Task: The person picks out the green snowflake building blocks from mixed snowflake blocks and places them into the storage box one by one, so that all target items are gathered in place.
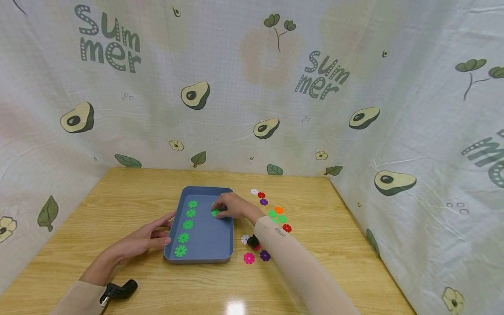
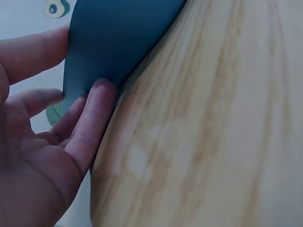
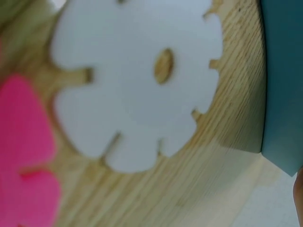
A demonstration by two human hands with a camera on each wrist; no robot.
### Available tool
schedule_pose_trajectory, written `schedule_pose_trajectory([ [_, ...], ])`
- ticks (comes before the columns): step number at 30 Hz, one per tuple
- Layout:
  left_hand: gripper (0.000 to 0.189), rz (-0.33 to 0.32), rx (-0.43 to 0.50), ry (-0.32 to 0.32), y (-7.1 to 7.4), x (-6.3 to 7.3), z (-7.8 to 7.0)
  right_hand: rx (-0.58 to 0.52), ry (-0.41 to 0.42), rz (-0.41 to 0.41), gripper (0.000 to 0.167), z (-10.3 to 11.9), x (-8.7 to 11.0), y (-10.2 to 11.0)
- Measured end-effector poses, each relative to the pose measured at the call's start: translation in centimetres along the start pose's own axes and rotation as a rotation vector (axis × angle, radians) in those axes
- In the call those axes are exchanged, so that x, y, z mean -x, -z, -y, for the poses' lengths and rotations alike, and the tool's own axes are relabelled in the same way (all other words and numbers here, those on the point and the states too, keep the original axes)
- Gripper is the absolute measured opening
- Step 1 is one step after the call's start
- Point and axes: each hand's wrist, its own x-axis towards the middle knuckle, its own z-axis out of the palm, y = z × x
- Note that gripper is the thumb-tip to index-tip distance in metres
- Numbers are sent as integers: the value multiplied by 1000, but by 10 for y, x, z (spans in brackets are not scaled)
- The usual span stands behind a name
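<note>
A shallow blue-grey tray (image 1: 208, 245) lies on the wooden table. Down its left side runs a column of several green notched discs (image 1: 188, 224), flower-shaped. My right hand (image 1: 233, 205) reaches in over the tray's right wall, thumb and fingertips pinching a green notched disc (image 1: 215, 213) at the tray floor. Another green edge shows just behind these fingers. My left hand (image 1: 143, 236) touches the tray's left outer wall with extended fingers (image 2: 97, 109), thumb near the rim. In the right wrist view, only a sliver of the right hand shows at the edge.
Loose notched discs lie right of the tray: a white disc (image 3: 128, 90), a pink disc (image 1: 249, 258), a purple disc (image 1: 265, 255), an orange disc (image 1: 278, 210) and several others, some partly behind the right sleeve (image 1: 291, 258). A printed curtain (image 1: 228, 109) hangs behind the table.
</note>
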Motion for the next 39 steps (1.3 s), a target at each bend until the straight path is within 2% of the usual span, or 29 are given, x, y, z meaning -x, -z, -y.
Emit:
schedule_pose_trajectory([
  [6, 83, -9, -13, 29, 0, -1, 0, -1, 14, -5, 33, -2, 0, 0],
  [12, 82, 1, -7, 4, -1, 0, -3, -13, 52, -35, 37, -5, 3, 2],
  [18, 82, 3, -1, 1, -1, 0, -2, -59, 101, -70, 36, -3, 17, 14],
  [27, 83, 8, 10, 3, -1, -1, -2, -75, 171, -103, 38, -12, 57, 31],
  [33, 82, 2, -1, 3, -1, -1, -2, -86, 112, -104, 40, -23, 94, 36],
  [39, 81, -12, -21, 19, -2, -2, -1, -74, 74, -114, 42, -41, 127, 31],
])
